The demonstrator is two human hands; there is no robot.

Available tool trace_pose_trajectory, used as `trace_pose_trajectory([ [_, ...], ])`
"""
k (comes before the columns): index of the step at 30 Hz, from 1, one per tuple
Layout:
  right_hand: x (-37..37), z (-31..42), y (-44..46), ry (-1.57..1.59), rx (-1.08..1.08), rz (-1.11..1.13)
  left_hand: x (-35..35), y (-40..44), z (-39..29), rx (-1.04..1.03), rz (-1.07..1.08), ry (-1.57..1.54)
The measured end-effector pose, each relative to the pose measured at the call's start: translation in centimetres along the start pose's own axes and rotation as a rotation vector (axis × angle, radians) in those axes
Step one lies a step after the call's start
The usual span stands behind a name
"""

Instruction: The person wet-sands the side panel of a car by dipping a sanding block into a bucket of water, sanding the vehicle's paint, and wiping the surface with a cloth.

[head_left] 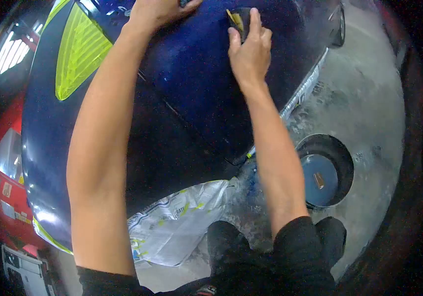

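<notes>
A dark blue car body panel (pixel 187 93) fills the upper middle of the view. My right hand (pixel 252 54) is closed round a dark block with a yellowish sheet (pixel 239 22), held against the panel. Up and to the left, my left hand (pixel 164 11) rests at the top edge of the view over the blue surface. Part of a small dark object shows under its fingers, cut off by the frame, so I cannot make out what it is.
Yellow-green tape (pixel 80 54) covers a window-shaped area at upper left. Printed masking sheet (pixel 182 222) hangs at the panel's lower edge. A black bucket (pixel 342 160) of water holds a brown block, on the wet grey floor (pixel 369 98). Red equipment (pixel 9 202) stands at left.
</notes>
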State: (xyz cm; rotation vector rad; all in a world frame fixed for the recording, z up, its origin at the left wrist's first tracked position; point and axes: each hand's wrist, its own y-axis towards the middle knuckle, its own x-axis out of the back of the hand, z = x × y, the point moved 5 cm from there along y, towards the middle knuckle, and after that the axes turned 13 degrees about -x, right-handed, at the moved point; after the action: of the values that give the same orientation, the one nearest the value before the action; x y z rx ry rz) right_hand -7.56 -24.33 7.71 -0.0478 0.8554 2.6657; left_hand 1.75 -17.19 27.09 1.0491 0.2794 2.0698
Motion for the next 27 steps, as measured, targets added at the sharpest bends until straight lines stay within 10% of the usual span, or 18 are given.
trace_pose_trajectory([
  [6, 3.1, 1.1, -18.4, 0.095, 0.264, 0.149, 0.1, 0.1, -0.1, 0.047, 0.034, 0.024],
  [14, 0.5, -2.4, -2.4, 0.055, 0.01, -0.017, -0.2, -0.1, 0.0, -0.019, -0.003, -0.006],
  [19, 3.1, -1.4, -20.9, 0.116, 0.193, 0.19, 0.5, -0.2, -1.1, 0.037, 0.021, -0.011],
  [27, 1.4, -2.5, -3.2, 0.086, 0.042, 0.045, 0.6, -0.3, -1.7, 0.074, 0.015, -0.038],
])
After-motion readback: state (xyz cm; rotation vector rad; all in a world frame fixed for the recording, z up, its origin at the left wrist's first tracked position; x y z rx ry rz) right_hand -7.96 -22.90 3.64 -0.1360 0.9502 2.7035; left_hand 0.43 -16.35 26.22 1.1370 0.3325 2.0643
